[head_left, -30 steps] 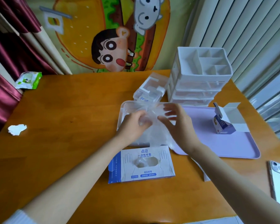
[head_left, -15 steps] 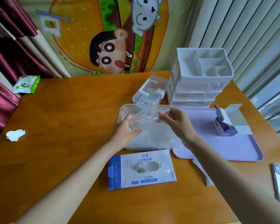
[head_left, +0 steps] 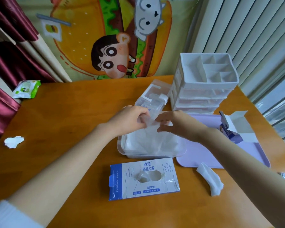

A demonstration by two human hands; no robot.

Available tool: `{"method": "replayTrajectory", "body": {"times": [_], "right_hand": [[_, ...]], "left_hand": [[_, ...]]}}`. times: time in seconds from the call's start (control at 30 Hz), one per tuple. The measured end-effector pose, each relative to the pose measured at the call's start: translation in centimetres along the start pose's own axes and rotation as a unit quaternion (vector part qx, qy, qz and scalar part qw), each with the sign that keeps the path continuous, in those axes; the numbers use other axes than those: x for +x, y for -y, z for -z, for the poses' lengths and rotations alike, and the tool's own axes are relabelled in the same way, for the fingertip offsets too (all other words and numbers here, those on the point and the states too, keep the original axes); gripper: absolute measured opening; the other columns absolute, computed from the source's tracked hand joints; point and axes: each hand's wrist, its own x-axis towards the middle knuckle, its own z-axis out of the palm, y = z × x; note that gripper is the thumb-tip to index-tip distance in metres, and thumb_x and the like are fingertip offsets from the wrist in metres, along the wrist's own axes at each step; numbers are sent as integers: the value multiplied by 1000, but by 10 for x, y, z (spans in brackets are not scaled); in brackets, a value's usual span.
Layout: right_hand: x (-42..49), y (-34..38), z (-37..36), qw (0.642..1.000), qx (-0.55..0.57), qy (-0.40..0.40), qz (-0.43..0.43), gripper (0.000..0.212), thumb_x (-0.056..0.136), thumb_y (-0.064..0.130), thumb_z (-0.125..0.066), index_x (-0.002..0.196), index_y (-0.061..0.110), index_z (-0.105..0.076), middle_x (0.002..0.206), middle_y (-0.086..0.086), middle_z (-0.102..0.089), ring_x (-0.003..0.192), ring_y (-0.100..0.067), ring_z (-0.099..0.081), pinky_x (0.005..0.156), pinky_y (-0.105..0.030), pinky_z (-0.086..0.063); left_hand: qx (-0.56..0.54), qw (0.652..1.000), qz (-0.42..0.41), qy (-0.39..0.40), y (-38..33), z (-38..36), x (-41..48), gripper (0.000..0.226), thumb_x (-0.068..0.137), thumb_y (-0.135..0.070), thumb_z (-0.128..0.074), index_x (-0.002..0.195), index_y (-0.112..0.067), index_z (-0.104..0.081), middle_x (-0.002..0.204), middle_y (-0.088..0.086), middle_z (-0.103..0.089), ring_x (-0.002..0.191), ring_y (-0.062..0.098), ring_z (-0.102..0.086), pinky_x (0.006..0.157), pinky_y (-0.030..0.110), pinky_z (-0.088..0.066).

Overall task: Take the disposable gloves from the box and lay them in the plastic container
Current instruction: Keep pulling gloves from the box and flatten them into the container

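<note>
The blue-and-white glove box (head_left: 144,180) lies flat on the wooden table near me, a bit of clear film showing in its oval opening. Just beyond it stands the clear plastic container (head_left: 122,149), holding a heap of clear disposable gloves (head_left: 152,143). Above the container's far side, my left hand (head_left: 130,120) and my right hand (head_left: 176,125) each pinch the top edge of one clear glove (head_left: 149,121). That glove hangs down from my fingers onto the heap.
A lilac tray (head_left: 202,155) with a small open carton (head_left: 232,129) lies to the right. Behind stand a white drawer organiser (head_left: 204,86) and the container's clear lid (head_left: 155,97). Crumpled tissue (head_left: 210,181) lies right of the box, another scrap (head_left: 14,142) and a wipes pack (head_left: 25,88) far left.
Both hands have lifted and drawn closer together over the container's far side, raising the glove's upper edge while its lower part stays on the heap.
</note>
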Motion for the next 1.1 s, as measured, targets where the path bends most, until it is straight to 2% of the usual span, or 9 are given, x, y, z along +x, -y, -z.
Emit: {"method": "replayTrajectory", "body": {"times": [0.17,0.27,0.37,0.47,0.57,0.67,0.83,0.97,1.1], "right_hand": [[7,-10,10,978,-8,-205,-24,13,83,8,-69,94,13,-68,90,-2,-65,80,-20,-59,67,-37,-50],[6,-14,-2,945,-71,-319,22,11,83,3,-59,85,11,-65,86,-4,-60,82,-21,-51,56,-31,-44],[3,-31,-29,953,-115,-274,54,20,79,-2,-54,83,14,-66,85,-3,-60,81,-22,-49,56,-30,-39],[5,-50,-62,979,-125,-151,49,33,71,-15,-58,85,13,-68,88,-6,-63,81,-29,-58,57,-32,-47],[12,-59,-86,991,-128,-34,4,41,80,-14,-49,103,15,-67,106,-6,-60,98,-27,-56,74,-38,-50],[19,-63,-101,989,-121,80,-31,48,87,-11,-42,119,19,-59,124,-1,-51,114,-21,-50,85,-31,-43],[27,-60,-97,967,-8,231,-104,38,91,33,-60,127,22,-56,131,2,-53,114,-16,-54,97,-28,-40],[37,-52,-85,987,57,80,-126,32,93,41,-54,116,20,-62,113,5,-67,96,-15,-63,86,-26,-46],[48,-52,-105,997,-30,16,-74,28,97,16,-49,123,16,-57,122,-2,-61,103,-24,-61,84,-32,-46]], "left_hand": [[44,974,-43,-219,-5,9,5,17,85,-4,-65,75,-13,-54,83,-5,-55,80,19,-56,68,40,-52],[78,956,-79,-270,-1,2,0,27,77,10,-65,73,-14,-52,80,-2,-49,76,22,-51,59,40,-48],[148,957,-103,-228,17,-23,-6,30,68,17,-68,69,-10,-55,75,2,-50,73,24,-52,58,34,-45],[202,972,-71,-96,28,-49,-11,20,85,7,-58,84,-13,-61,87,-4,-47,99,23,-52,78,20,-35],[241,970,-26,36,41,-71,-5,22,92,1,-46,102,-15,-58,103,-5,-47,112,17,-44,100,26,-28],[306,943,5,132,40,-78,7,33,88,6,-47,112,-13,-57,118,5,-54,114,24,-45,98,30,-32],[184,947,102,243,44,-77,16,42,86,6,-46,118,-20,-52,126,3,-52,114,24,-46,89,30,-39],[109,990,84,-1,41,-74,26,29,88,7,-49,104,-18,-51,115,-1,-52,108,18,-51,78,22,-39],[172,981,70,62,51,-97,34,46,91,7,-48,133,-11,-43,129,9,-46,111,22,-52,87,30,-44]]}}
